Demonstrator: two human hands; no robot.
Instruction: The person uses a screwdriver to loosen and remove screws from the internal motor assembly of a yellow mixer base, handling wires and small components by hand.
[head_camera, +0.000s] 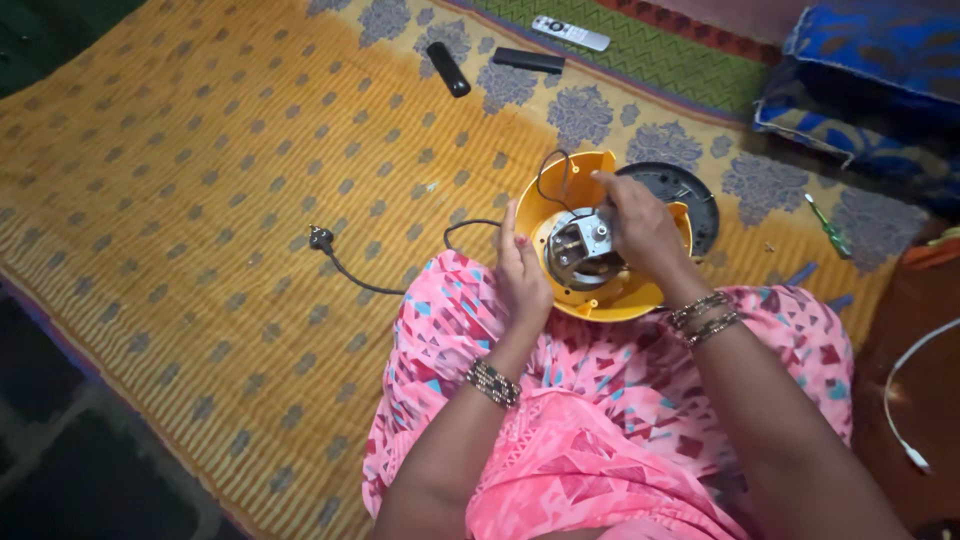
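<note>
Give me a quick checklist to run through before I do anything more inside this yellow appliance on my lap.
1. Plug out of any socket: ok, it lies loose on the yellow mat.
2. Yellow housing steadied: ok, the left hand rests against its rim.
3. Right hand on the work: ok, it is on the metal part in the middle.
4. Thin black wire out of the way: not ok, it loops over the opening.
5. Screwdriver within reach: ok, it lies on the mat to the right.
6. Dark round cover kept close: ok, it lies just behind the housing.
</note>
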